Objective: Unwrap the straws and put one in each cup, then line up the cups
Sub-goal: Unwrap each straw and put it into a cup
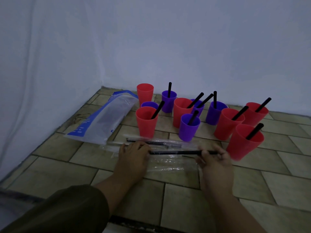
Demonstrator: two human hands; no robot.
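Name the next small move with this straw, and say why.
Probably pull the black straw free of the clear wrapper: the left hand and right hand grip its ends, and the back-left red cup shows no straw.

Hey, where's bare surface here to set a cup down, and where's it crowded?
Free: tiles right of the nearest red cup, and tiles in front of the plastic bag, left of the left hand. Crowded: the cups bunched by the wall, and the wrappers strewn in front of them.
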